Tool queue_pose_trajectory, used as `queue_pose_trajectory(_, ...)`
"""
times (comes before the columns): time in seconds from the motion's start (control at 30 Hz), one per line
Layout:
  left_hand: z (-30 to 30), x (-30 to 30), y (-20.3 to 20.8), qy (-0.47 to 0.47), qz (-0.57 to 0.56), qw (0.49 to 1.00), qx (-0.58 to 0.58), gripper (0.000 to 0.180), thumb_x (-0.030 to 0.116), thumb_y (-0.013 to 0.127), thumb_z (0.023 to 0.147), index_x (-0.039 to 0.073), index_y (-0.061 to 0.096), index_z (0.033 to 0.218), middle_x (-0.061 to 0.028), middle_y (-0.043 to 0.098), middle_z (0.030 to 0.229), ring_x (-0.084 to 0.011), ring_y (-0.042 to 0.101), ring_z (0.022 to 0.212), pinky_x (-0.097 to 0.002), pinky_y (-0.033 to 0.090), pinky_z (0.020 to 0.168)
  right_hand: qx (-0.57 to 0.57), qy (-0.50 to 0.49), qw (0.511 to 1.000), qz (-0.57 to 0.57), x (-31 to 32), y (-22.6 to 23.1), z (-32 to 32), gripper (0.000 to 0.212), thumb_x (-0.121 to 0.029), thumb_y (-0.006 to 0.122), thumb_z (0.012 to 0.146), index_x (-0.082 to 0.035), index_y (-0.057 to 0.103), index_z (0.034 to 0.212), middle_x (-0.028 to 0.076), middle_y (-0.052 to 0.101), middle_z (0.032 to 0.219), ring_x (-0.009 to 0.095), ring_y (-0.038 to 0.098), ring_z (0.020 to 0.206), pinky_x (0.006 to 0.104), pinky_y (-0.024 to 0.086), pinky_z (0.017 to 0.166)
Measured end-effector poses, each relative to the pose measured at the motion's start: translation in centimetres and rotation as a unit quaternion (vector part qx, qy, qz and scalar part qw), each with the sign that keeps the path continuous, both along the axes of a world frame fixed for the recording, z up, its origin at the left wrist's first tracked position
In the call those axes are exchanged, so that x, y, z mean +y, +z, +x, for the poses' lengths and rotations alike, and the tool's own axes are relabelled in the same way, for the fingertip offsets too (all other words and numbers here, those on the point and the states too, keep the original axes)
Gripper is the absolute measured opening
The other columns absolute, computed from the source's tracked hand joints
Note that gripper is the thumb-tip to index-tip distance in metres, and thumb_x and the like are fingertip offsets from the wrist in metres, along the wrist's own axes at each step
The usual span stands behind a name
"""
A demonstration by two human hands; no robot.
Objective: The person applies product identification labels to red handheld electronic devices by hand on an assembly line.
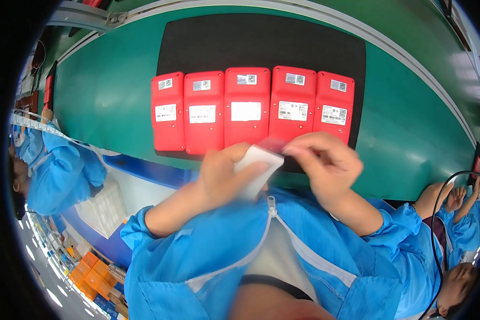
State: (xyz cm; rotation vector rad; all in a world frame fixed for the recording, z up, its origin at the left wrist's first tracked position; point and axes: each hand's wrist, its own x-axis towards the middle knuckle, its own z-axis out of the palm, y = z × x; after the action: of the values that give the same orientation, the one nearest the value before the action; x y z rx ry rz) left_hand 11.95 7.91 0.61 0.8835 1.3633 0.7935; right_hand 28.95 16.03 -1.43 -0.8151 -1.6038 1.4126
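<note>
The left hand (218, 172) has its grip wrapped around a white pad (265, 156), near side of the red cases (246, 94); steadiness should help the right hand (330, 162), pinched narrow at its right, contents blurred

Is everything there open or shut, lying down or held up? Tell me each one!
White pad: held up, tilted.
Left hand: closed around the pad.
Right hand: bent, near the pad; blur hides whether it holds anything.
Five red devices: lying in a row, labels up.
Black mat: flat under the devices.
Blue jacket: zip partly open.
</note>
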Motion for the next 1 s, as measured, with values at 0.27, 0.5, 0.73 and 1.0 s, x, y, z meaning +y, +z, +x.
queue_pose_trajectory(0.27,-0.3,0.1,-0.6,0.033,-0.003,0.999,0.009,0.015,0.008,0.061,0.082,0.001,0.060,0.094,-0.0077,0.065,0.076,-0.0125,0.063,0.068,-0.0243,0.049,0.060,-0.168,-0.050,0.970,-0.166,6.9,0.3,4.5,0.010,-0.004,0.066,0.077,0.004,0.061,0.080,0.005,0.060,0.064,0.007,0.055,0.055,0.0186,0.045,0.050)
queue_pose_trajectory(0.5,-0.4,0.2,-1.5,0.035,-0.008,0.999,0.013,0.015,0.007,0.061,0.082,0.000,0.060,0.095,-0.0092,0.065,0.081,-0.0128,0.062,0.072,-0.0244,0.047,0.063,-0.188,-0.034,0.964,-0.184,7.3,-0.2,4.4,0.011,-0.006,0.068,0.076,0.003,0.062,0.079,0.005,0.060,0.064,0.007,0.056,0.054,0.0187,0.046,0.048)
queue_pose_trajectory(0.73,-0.7,0.0,-1.1,0.052,-0.011,0.999,-0.011,0.016,0.008,0.061,0.081,0.001,0.060,0.096,-0.0093,0.065,0.083,-0.0130,0.062,0.073,-0.0244,0.047,0.064,-0.249,-0.037,0.956,-0.153,7.2,0.3,3.5,0.014,-0.008,0.068,0.076,0.004,0.060,0.077,0.007,0.061,0.062,0.009,0.057,0.054,0.0206,0.046,0.047)
queue_pose_trajectory(1.0,-4.6,-3.9,-1.5,0.089,0.109,0.990,0.014,0.014,0.009,0.053,0.087,-0.003,0.054,0.094,-0.0127,0.062,0.071,-0.0164,0.061,0.058,-0.0265,0.050,0.049,-0.611,0.046,0.772,0.170,8.5,4.4,-0.4,0.022,-0.022,0.067,0.072,-0.003,0.056,0.074,0.014,0.062,0.076,0.031,0.061,0.077,0.0375,0.049,0.064)
